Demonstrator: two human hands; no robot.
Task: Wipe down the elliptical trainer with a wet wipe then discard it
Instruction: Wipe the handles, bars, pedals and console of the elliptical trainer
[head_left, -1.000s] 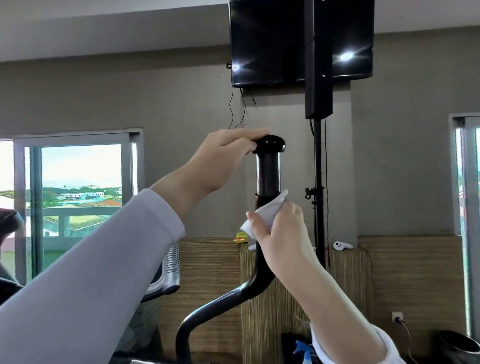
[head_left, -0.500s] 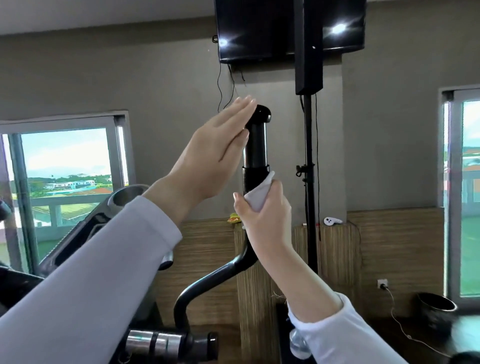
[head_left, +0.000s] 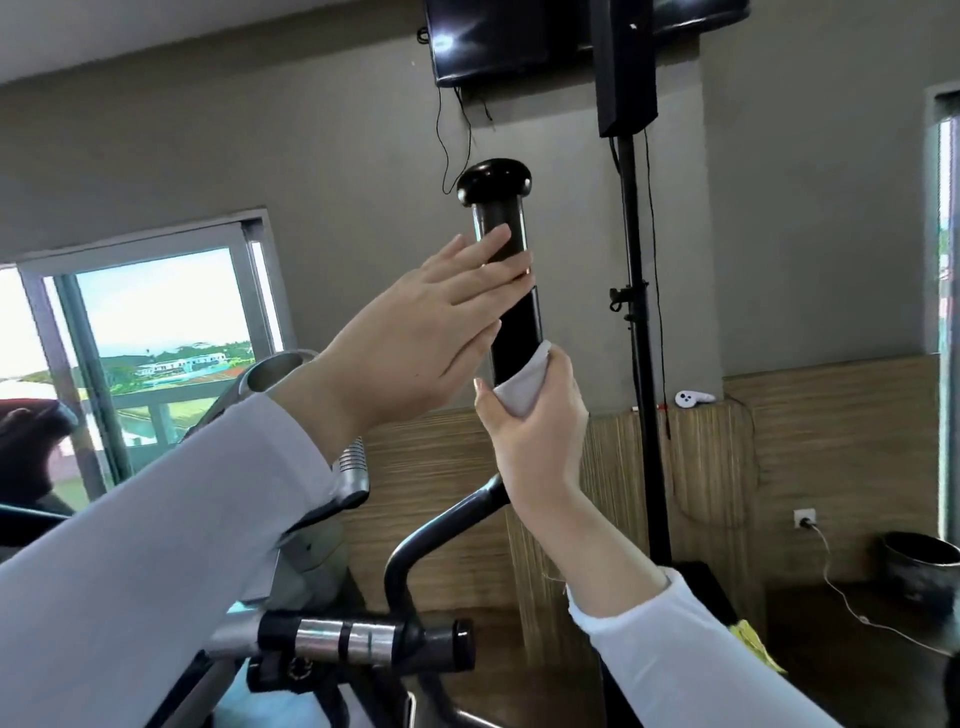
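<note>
The elliptical trainer's black upright handle (head_left: 500, 218) rises in the middle of the view, topped by a round cap. My right hand (head_left: 535, 441) grips the handle's lower part with a white wet wipe (head_left: 522, 389) wrapped round it. My left hand (head_left: 415, 343) is held flat with straight fingers, its fingertips touching the handle's left side just above the wipe. The trainer's short horizontal grip with chrome bands (head_left: 358, 636) and its grey console housing (head_left: 306, 545) lie below my left sleeve.
A black speaker stand pole (head_left: 641, 332) runs down just right of the handle, under a wall screen (head_left: 498, 36). A white controller (head_left: 693, 398) lies on the wood-panelled ledge. A dark round bin (head_left: 922, 569) stands low at the right. A window (head_left: 156, 322) is at the left.
My left hand has left the handle's cap, opened flat and come down to the shaft. My right hand keeps the wipe round the handle. The camera has tipped down and closer.
</note>
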